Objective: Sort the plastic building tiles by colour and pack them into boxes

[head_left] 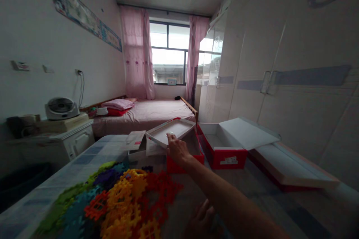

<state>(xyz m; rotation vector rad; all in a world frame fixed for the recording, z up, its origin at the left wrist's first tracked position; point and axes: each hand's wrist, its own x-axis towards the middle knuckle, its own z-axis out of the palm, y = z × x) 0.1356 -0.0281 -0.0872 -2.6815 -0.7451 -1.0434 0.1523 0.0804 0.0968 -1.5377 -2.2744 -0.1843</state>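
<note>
My right hand [177, 148] reaches across the table to the white inside of a shallow box lid [182, 129]. Its fingertips are drawn together at a small pale, shiny thing [169, 133], too small to name. The lid lies tilted over a red box [182, 164]. Low in the view, dim and blurred, my left hand [200, 216] rests near the table's front with its fingers loosely stretched out and nothing seen in them. To its left spreads a heap of snowflake-shaped plastic building pieces [123, 198] in yellow, orange, red, green, blue and purple.
A second red box [227, 158] stands open at the right, beside another lid [291, 168] lying inside up. An opened white carton [136, 142] is at the left. Past the checked tablecloth [92, 155] are a bed [159, 108], a fan [61, 107] and a wardrobe [252, 52].
</note>
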